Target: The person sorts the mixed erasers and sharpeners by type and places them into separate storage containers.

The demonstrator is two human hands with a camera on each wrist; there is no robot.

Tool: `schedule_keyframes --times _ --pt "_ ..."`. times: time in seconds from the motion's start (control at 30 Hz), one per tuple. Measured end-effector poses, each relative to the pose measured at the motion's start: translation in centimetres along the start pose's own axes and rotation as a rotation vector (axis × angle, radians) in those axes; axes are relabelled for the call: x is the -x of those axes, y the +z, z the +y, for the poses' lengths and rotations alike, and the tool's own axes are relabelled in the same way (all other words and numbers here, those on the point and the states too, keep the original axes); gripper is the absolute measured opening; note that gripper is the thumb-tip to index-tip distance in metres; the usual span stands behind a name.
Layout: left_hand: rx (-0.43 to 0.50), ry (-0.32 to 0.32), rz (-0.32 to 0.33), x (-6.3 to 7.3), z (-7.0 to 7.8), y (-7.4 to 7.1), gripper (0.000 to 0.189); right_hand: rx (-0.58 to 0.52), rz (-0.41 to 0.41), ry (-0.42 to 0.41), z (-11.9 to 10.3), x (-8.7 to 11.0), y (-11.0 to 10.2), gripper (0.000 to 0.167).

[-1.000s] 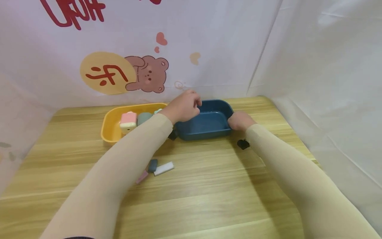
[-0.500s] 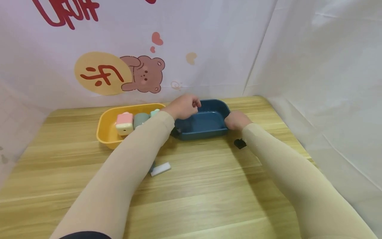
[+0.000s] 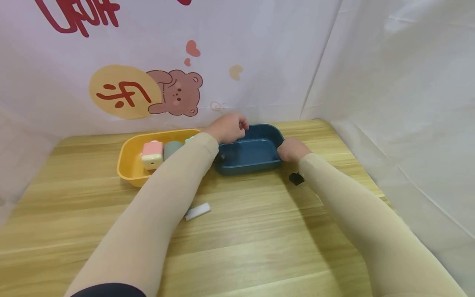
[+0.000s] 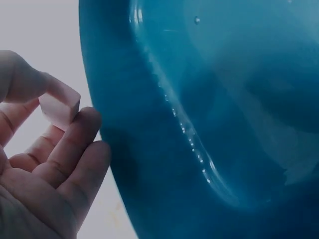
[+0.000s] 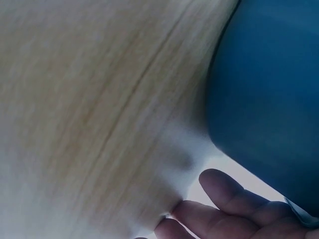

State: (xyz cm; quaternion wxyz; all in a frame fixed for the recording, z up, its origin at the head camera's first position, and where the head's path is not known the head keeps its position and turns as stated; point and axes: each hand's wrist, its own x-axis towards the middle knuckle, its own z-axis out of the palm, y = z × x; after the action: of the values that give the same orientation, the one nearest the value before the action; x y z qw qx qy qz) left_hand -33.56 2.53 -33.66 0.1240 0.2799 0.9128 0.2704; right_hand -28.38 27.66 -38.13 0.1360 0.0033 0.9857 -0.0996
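Left grip (image 3: pixel 227 128) pinches a block (image 4: pixel 59 105) near the tray (image 3: pixel 256 152) edge; right grip (image 3: pixel 292 150), hold unclear, at its right end.

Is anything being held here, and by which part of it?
The left hand pinches a pale block by its sides. The right hand is at the right end of the blue tray; any grip there is unclear.

Right hand (image 3: pixel 292 149) — at bin (image 3: pixel 256 152) (blue)
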Motion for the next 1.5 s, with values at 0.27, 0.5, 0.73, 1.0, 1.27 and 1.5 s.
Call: schedule_keyframes --times 0.27,0.5,0.73,1.0,1.27,1.5 --pt "-0.157 -0.029 -0.159 -0.8 -0.1 0.4 0.030 -0.011 0.005 -0.007 -0.1 -0.3 0.4 0.027" --pt "-0.312 -0.091 -0.349 -0.7 -0.3 0.7 0.023 0.008 -0.005 -0.023 -0.2 -0.7 0.5 0.030" --pt "-0.326 -0.113 -0.399 -0.4 -0.6 0.8 0.014 0.000 -0.006 -0.007 -0.2 -1.2 0.5 0.030" --pt "-0.326 -0.145 -0.441 -0.4 -0.4 0.9 0.015 0.006 -0.014 0.000 0.1 -1.5 0.6 0.032" --pt "-0.353 -0.149 -0.476 -0.8 -0.2 1.2 0.024 0.007 -0.011 0.006 0.4 -1.5 0.6 0.032" --pt "-0.366 -0.125 -0.512 -1.3 -0.2 1.5 0.034 0.007 -0.009 0.016 0.7 -1.4 0.6 0.032"
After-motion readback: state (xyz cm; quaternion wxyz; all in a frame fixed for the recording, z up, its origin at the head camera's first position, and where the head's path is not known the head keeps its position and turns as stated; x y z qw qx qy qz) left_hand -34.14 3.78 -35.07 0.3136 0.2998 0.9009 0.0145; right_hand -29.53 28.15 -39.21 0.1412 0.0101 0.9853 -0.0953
